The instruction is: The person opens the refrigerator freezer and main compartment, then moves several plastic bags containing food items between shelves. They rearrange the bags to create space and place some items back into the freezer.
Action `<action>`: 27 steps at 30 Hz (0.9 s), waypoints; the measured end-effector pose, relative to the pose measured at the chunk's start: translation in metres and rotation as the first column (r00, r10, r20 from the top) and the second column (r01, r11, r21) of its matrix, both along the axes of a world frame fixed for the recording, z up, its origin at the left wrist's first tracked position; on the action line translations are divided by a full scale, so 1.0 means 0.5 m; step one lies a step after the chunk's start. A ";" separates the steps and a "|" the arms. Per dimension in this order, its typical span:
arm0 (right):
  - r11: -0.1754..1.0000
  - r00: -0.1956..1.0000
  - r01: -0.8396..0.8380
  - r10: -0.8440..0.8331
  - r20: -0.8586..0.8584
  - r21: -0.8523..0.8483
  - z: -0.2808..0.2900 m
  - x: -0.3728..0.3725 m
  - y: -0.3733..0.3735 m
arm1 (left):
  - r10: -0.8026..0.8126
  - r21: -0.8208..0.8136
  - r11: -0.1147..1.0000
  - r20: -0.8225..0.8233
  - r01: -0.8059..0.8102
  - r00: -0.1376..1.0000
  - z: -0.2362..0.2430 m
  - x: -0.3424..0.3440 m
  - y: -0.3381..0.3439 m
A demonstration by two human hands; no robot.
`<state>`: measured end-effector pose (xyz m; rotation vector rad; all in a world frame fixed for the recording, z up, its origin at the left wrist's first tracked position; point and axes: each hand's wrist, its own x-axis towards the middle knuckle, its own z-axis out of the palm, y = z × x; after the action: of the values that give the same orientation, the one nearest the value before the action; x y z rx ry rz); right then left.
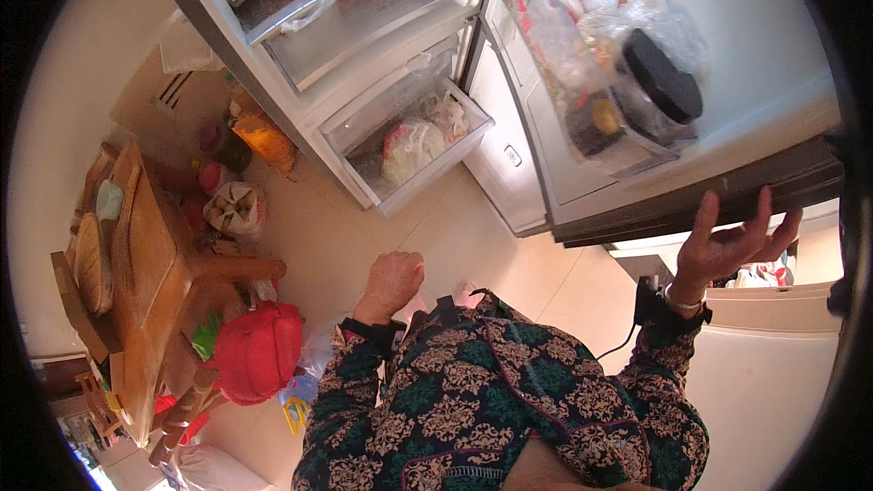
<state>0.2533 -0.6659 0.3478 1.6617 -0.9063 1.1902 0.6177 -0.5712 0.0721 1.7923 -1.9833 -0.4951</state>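
A refrigerator stands open in front of me, its door (pixel 727 168) swung out to the right. My right hand (pixel 727 241) is at the dark outer edge of that door, fingers spread and nothing in them. My left hand (pixel 391 286) is closed in a fist in front of my body, touching nothing that I can see. In the door racks are clear plastic bags (pixel 637 14) and a container with a black lid (pixel 662 77). The lowest drawer (pixel 382 195) is pulled partly out and holds bundles in plastic bags (pixel 414 150). Higher clear drawers (pixel 364 27) are pushed in.
To the left stands a wooden table (pixel 159 282), with a red padded thing (pixel 259 353) beside it. A bag of round produce (pixel 235 209) and an orange bag (pixel 265 144) lie on the tiled floor (pixel 436 227). A white surface (pixel 773 345) is at my right.
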 end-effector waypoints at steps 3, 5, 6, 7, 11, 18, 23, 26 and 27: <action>0.997 0.996 -0.079 0.079 -0.052 0.006 0.001 0.054 0.027 | -0.027 0.049 0.998 0.030 0.026 0.999 -0.001 0.008 0.010; 0.984 0.980 -0.177 0.177 -0.096 0.008 0.001 0.087 0.035 | -0.021 0.031 0.999 0.004 0.021 1.000 -0.001 0.021 0.026; 0.962 0.958 -0.275 0.274 -0.088 0.005 -0.007 0.110 0.032 | -0.011 0.038 0.999 -0.007 0.011 1.000 0.000 0.029 0.036; 0.957 0.947 -0.288 0.281 -0.153 -0.022 -0.010 0.129 0.031 | -0.001 0.044 0.999 -0.016 0.002 1.000 0.000 0.037 0.047; 0.932 0.864 -0.363 0.327 -0.383 -0.023 -0.023 0.222 0.021 | 0.043 0.014 0.999 -0.034 -0.042 0.999 0.004 0.069 0.094; 0.776 0.710 -0.619 0.619 -0.336 0.122 -0.012 0.469 -0.021 | 0.174 0.170 0.968 0.079 -0.185 0.982 -0.025 0.115 0.185; 0.608 0.499 -0.776 0.753 -0.429 0.165 0.013 0.615 -0.078 | 0.309 0.078 0.950 -0.072 -0.304 0.948 -0.067 0.118 0.263; 0.442 0.339 -0.888 0.813 -0.473 0.123 0.008 0.714 -0.153 | 0.439 0.095 0.898 -0.121 -0.430 0.890 -0.072 0.102 0.290; 0.423 0.301 -0.888 0.832 -0.466 0.180 0.000 0.725 -0.172 | 0.484 0.131 0.874 -0.145 -0.468 0.863 -0.073 0.094 0.296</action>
<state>0.6156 -0.7518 0.3477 2.2863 0.5546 1.2972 0.6646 -0.4233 0.0357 2.1235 -1.3473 -0.5587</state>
